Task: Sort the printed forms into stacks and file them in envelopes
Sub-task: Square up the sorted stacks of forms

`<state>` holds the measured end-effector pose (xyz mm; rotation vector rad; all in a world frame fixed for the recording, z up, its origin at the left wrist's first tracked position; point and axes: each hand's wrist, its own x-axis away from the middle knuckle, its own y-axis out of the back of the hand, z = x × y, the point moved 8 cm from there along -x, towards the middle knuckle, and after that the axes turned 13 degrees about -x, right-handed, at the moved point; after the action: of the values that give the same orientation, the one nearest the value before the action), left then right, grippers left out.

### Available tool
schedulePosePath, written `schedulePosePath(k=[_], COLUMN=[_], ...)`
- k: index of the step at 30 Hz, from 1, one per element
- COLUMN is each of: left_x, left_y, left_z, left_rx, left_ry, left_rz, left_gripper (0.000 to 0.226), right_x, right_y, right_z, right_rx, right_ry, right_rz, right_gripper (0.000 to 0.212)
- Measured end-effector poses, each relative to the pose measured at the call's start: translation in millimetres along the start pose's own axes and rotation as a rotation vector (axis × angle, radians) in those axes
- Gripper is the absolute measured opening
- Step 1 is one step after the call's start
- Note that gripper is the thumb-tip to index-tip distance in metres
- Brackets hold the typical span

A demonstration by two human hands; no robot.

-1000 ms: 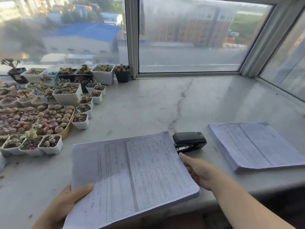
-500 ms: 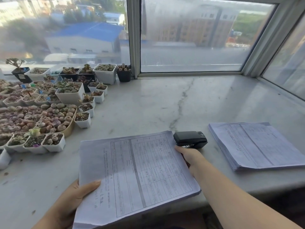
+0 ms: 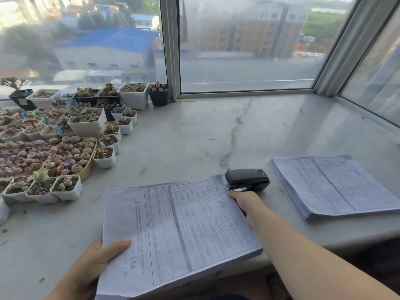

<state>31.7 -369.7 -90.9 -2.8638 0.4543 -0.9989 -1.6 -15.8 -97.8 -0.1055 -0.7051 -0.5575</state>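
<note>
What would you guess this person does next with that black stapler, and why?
Probably close the right hand around the black stapler and bring it to the corner of the held stack of forms. The fingers reach right beside the stapler, the stack's far corner lies next to it, and the left hand grips the near edge. A second stack lies apart, to the right.

Pale marble windowsill [image 3: 194, 131], grey-veined, with one dark crack running from the window frame toward the near edge. Crowded at far left: small white and black pots of succulents [image 3: 86, 124] and a tan oval tray [image 3: 87, 167] packed with pebble-like plants. Near the front edge, a black stapler [image 3: 247, 179], resting flat. Well to its right, a thick stack of printed forms [image 3: 333, 187], lying flat. At front centre, a second sheaf of forms [image 3: 177, 232], overhanging the near edge.
</note>
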Motion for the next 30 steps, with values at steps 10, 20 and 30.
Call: schedulePosePath(k=[10,20,30], left_x=[0,1,5], left_y=[-4,-7,-12], left_z=[0,1,-8], left_rx=[0.001,0.017,-0.021], left_ry=[0.009,0.017,-0.013], left_rz=[-0.016,-0.007,-0.017], left_gripper=[0.040,0.041,0.043], right_x=[-5,-12,-12], right_y=[2,2,6], right_z=[11,10,10], right_rx=[0.128,0.183,0.175], right_ry=[0.094,0.067,0.126], right_rz=[-0.029,-0.013,-0.056], right_gripper=[0.024,0.041,0.033])
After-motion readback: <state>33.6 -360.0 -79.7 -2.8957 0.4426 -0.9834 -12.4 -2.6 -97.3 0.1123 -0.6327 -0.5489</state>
